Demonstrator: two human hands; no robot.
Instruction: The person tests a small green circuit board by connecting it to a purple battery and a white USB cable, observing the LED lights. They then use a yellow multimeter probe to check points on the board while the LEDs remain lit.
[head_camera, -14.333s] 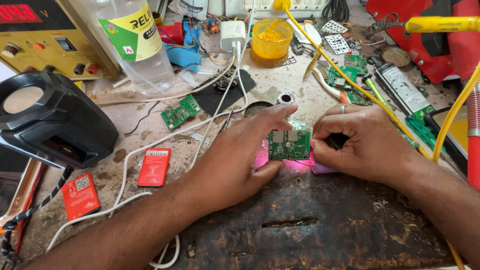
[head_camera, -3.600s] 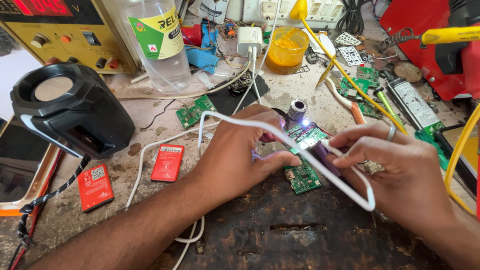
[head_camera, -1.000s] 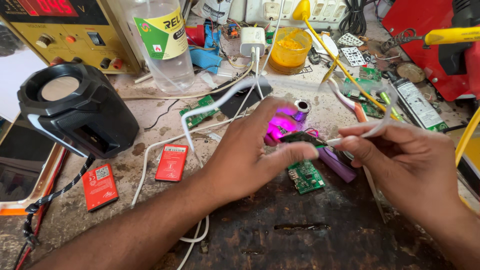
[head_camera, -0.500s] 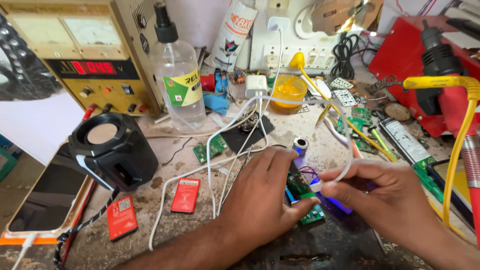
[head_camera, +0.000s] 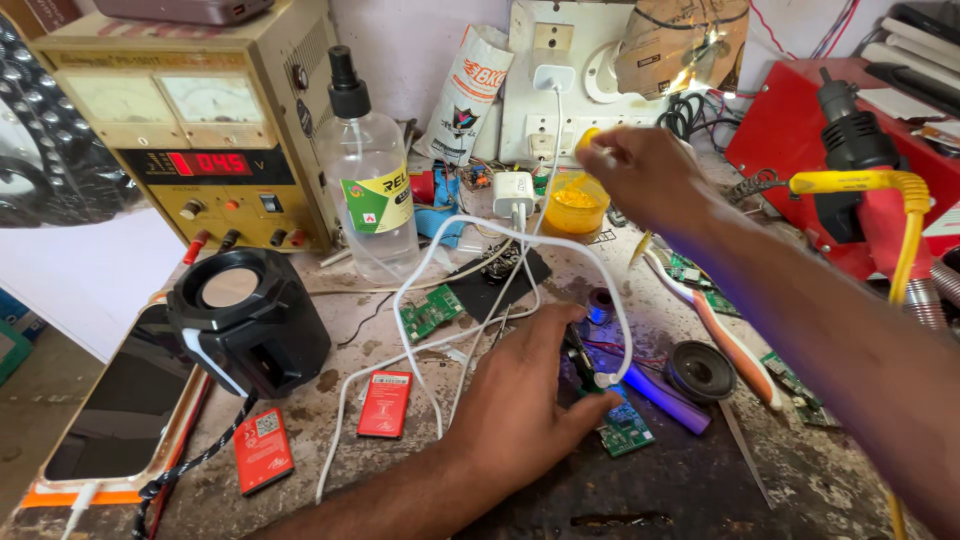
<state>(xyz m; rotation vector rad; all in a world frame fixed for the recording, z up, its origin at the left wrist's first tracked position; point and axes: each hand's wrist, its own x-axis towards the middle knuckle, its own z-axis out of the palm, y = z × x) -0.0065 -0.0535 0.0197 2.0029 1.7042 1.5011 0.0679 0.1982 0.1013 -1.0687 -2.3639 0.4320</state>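
On bench: left hand (head_camera: 525, 400) fingers pinch white cable (head_camera: 520, 235) plug above green board (head_camera: 625, 430); right hand (head_camera: 640, 175) fingers curled.

left hand (head_camera: 525, 400) curled, low | right hand (head_camera: 640, 175) raised, reaching forward

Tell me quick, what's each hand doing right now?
Left hand: closed, pinching the white cable end.
Right hand: reaching over the yellow cup; grip cannot be told.

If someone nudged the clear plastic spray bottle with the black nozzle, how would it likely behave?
The clear plastic spray bottle is tall and narrow-based, so it would probably tip rather than slide. Its smooth wall may be somewhat slippery. How full it is, and so how heavy, cannot be told. It stands close beside the beige power supply.
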